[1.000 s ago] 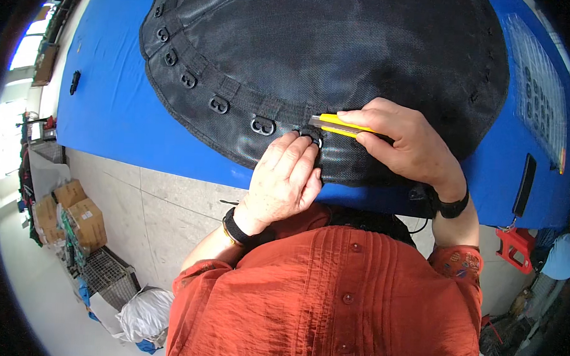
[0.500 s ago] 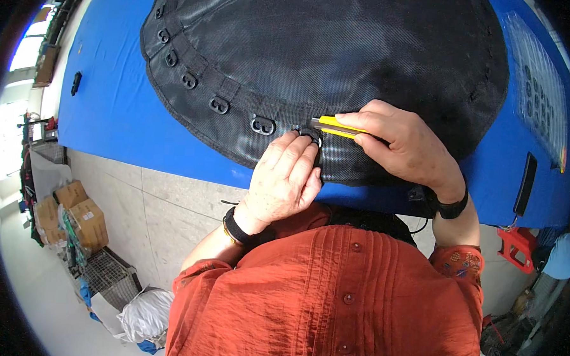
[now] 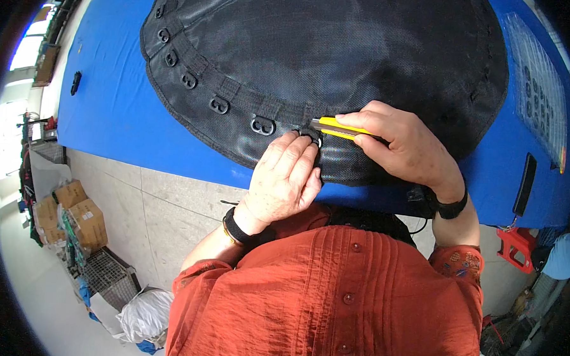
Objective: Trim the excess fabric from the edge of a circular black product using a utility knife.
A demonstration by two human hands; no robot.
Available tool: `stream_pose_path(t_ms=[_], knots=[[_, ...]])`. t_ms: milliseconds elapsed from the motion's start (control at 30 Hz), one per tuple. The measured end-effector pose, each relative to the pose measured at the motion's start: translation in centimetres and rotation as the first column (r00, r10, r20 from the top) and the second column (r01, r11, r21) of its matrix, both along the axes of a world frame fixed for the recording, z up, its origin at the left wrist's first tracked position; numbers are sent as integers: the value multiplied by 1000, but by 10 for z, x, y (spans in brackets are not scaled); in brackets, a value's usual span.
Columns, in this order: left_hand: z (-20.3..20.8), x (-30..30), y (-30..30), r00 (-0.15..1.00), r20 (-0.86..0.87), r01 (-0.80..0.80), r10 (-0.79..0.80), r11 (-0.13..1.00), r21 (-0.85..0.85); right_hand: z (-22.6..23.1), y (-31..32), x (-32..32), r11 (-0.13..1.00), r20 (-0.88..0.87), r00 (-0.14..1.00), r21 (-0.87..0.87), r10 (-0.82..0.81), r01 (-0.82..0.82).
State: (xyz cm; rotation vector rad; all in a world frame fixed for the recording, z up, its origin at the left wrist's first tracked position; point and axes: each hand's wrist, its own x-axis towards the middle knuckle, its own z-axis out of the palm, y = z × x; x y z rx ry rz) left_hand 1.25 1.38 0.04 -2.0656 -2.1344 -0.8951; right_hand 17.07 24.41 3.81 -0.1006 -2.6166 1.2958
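A large rounded piece of black mesh fabric covers much of the blue table. Black plastic buckles sit on short webbing loops in a curved row along its near left edge. My right hand is closed round a yellow utility knife, whose tip points left at the webbing beside one buckle. Just below that tip, my left hand presses its closed fingers onto this black buckle and the fabric. The fingers cover most of the buckle, and whether the blade touches the webbing is hard to tell.
On the blue table lie a small black piece at left, a clear plastic bag of black parts and a black strip at right. A red tool hangs by the right edge. Cardboard boxes stand on the floor at left.
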Motion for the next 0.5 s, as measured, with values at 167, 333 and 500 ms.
stream_pose_path(t_ms=[167, 333, 500], knots=[[1, 0, -1, 1000, -6, -1, 1, 1000, -1, 11, 2, 2, 999, 45, 999, 26, 21, -22], [2, 0, 1, 1000, 13, 4, -4, 1000, 6, 4, 1, 1, 1000, 13, 1000, 5, 5, -5], [2, 0, 1, 1000, -2, 2, -2, 1000, 10, 5, 0, 1, 1000, 14, 1000, 14, -13, 12]])
